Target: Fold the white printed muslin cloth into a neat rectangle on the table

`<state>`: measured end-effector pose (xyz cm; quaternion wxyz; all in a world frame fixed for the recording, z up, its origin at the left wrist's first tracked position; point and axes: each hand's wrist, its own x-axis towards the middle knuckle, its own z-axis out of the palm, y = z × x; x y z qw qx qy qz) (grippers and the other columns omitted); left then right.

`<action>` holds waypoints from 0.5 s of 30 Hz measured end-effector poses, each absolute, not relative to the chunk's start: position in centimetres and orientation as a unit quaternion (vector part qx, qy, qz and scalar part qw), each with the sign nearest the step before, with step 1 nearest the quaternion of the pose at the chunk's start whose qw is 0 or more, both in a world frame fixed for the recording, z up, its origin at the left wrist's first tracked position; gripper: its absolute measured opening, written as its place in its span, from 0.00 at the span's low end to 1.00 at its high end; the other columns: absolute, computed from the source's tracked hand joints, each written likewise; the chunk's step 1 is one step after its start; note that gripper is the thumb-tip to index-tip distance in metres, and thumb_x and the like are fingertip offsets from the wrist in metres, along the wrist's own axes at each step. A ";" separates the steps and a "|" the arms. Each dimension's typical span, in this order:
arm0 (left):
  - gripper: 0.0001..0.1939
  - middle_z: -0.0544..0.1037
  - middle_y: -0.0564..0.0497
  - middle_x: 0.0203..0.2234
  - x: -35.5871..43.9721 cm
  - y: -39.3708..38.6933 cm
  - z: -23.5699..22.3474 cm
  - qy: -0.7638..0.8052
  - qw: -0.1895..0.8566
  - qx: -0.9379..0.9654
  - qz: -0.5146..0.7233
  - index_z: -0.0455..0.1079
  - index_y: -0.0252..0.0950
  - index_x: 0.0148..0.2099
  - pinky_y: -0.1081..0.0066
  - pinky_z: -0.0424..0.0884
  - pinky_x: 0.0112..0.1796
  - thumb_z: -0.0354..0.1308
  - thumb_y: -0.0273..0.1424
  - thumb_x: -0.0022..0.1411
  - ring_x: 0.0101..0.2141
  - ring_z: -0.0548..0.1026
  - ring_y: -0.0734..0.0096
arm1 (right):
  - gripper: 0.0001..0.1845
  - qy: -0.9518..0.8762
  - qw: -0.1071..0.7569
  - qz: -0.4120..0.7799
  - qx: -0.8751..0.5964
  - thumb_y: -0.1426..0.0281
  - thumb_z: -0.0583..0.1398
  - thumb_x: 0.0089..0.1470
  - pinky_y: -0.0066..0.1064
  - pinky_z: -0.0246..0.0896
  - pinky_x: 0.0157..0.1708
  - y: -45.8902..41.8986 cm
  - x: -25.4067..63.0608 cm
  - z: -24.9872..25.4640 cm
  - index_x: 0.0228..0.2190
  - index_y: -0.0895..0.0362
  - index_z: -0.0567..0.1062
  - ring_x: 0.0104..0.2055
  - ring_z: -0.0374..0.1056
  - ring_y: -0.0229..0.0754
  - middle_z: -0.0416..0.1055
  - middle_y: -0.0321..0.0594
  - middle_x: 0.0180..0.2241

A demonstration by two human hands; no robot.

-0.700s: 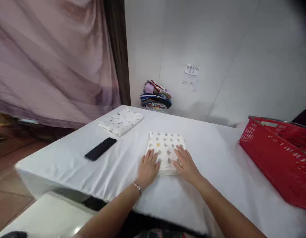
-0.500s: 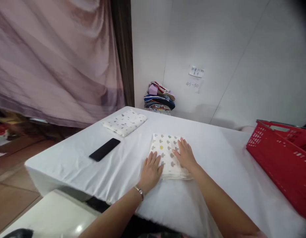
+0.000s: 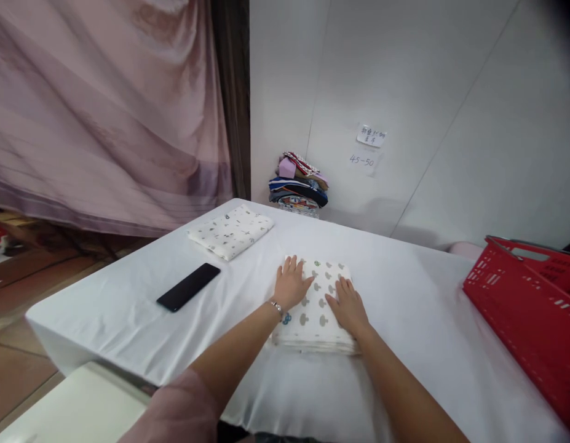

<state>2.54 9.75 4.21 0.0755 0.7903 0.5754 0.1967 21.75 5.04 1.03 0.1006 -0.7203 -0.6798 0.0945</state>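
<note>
A: Start at the far left. What's there?

B: A pink curtain (image 3: 104, 117) hangs in folds beyond the bench (image 3: 418, 320), which has a white cover. Near left, a pale flat surface (image 3: 93, 406) sits beside the bench's near edge.

A: And on the bench itself, at the left?

B: A black phone (image 3: 189, 287) lies flat, slantwise. Just beyond it, toward the far left edge, is a folded white cloth with small scattered prints (image 3: 232, 232).

A: Moving right?

B: The left hand (image 3: 291, 284), a bracelet at its wrist, lies palm down with the thumb held apart. Past the bench's far edge rises a stack of coloured fabrics (image 3: 298, 184), its foot hidden.

A: Where's the cloth being handled?

B: The mushroom-print cloth (image 3: 315, 320) lies folded in layers at the middle of the bench, under both hands. The left hand and wrist cover part of its left side; the right hand (image 3: 349, 304), fingers extended, covers part of its right.

A: Beyond that?

B: Two handwritten papers (image 3: 370, 147) on the wall, then a red basket (image 3: 519, 314) taking up the bench's right side, cut off by the view.
</note>
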 end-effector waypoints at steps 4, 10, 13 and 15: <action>0.34 0.44 0.43 0.64 3.2 12.1 2.2 0.604 0.109 0.778 0.136 0.50 0.31 0.63 0.54 0.49 0.57 0.40 0.47 0.62 0.63 0.42 0.57 | 0.36 -0.682 0.099 0.097 -0.718 0.54 0.43 0.58 0.41 0.35 0.60 4.9 21.9 0.9 0.60 0.63 0.51 0.66 0.29 0.46 0.37 0.43 0.65; 0.35 0.43 0.46 0.65 3.0 11.8 1.5 0.614 0.110 0.771 0.129 0.48 0.31 0.64 0.56 0.49 0.57 0.37 0.48 0.62 0.63 0.40 0.59 | 0.36 -0.666 0.078 0.129 -0.731 0.54 0.45 0.57 0.47 0.28 0.60 6.6 21.7 2.6 0.60 0.62 0.51 0.66 0.28 0.49 0.34 0.45 0.65; 0.35 0.43 0.46 0.65 3.0 11.8 1.6 0.616 0.104 0.769 0.133 0.49 0.32 0.64 0.55 0.49 0.56 0.37 0.48 0.62 0.63 0.40 0.57 | 0.37 -0.652 0.100 0.118 -0.742 0.55 0.45 0.57 0.45 0.27 0.61 8.3 22.1 3.0 0.61 0.63 0.48 0.66 0.26 0.48 0.32 0.44 0.65; 0.35 0.44 0.47 0.64 3.0 11.9 1.5 0.617 0.103 0.769 0.135 0.49 0.33 0.64 0.55 0.50 0.56 0.38 0.48 0.61 0.63 0.40 0.56 | 0.38 -0.646 0.111 0.135 -0.743 0.54 0.45 0.56 0.41 0.30 0.61 9.1 22.5 2.6 0.61 0.64 0.47 0.66 0.26 0.48 0.32 0.44 0.65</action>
